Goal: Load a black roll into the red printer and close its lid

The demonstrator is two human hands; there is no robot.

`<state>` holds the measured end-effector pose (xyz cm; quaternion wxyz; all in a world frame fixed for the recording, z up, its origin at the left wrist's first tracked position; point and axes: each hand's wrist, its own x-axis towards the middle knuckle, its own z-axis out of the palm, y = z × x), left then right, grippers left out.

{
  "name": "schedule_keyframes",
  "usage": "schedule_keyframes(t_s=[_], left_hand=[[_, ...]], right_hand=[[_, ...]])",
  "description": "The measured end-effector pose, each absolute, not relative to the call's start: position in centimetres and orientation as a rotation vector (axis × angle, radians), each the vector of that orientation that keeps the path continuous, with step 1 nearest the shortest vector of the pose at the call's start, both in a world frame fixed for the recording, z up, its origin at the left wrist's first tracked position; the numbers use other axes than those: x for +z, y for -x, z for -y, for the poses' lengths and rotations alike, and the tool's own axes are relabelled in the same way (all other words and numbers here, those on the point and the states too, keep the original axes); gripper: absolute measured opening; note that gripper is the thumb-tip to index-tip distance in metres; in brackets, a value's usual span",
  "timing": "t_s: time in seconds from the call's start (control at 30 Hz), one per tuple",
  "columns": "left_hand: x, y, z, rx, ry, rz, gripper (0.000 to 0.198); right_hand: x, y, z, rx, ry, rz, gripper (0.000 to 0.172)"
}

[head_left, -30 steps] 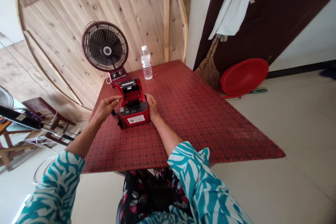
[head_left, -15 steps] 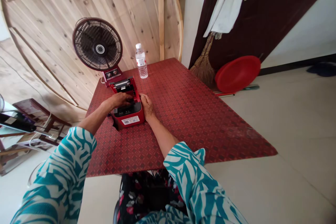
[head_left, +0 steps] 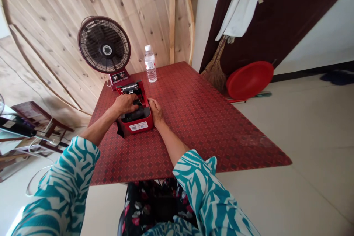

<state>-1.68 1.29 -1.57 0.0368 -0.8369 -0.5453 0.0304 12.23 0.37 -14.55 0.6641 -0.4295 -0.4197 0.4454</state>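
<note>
A red and black label printer [head_left: 141,124] stands on the table with its lid [head_left: 130,87] raised and a white sticker on its front. My left hand [head_left: 125,104] reaches into the open printer from the left. Its thumb and fingers close around something dark inside, which is partly hidden and which I cannot make out. Against the printer's right side my right hand [head_left: 156,112] is wrapped, gripping the casing. A black flap or strip [head_left: 120,129] hangs by the printer's left front corner.
Behind the printer stands a fan [head_left: 106,49], with a water bottle [head_left: 151,64] to its right. A patterned red cloth covers the table [head_left: 190,118]. On the floor to the right are a broom [head_left: 215,70] and a red basin [head_left: 250,80]. A chair [head_left: 44,118] stands at left.
My left hand has lifted slightly inside the printer, and its thumb now shows over the dark part. My right hand stays at the printer's right side.
</note>
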Motion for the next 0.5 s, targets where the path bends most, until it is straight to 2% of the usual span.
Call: schedule_keyframes(t_s=[0.17,0.23,0.3,0.37,0.4,0.5], left_hand=[[-1.8,3.2,-0.8,-0.395,2.959,1.512,0.031],[-2.2,4.6,-0.3,-0.848,3.07,1.485,0.034],[-2.6,6.4,0.1,-1.48,3.049,1.496,0.041],[-3.2,8.3,0.1,-2.031,2.829,1.549,0.045],[-3.6,9.3,0.0,-2.193,2.677,1.607,0.046],[-4.9,11.3,-1.2,-2.234,2.305,1.876,0.041]], right_hand=[[-15.1,-12.1,-0.6,1.006,0.957,0.908,0.038],[-15.2,-12.1,-0.6,1.018,0.949,0.901,0.038],[-15.2,-12.1,-0.5,1.024,0.945,0.904,0.038],[-15.1,-12.2,-0.4,1.027,0.948,0.911,0.039],[-15.0,-12.2,-0.3,1.029,0.952,0.909,0.039],[-15.0,-12.4,-0.2,1.039,0.966,0.883,0.039]])
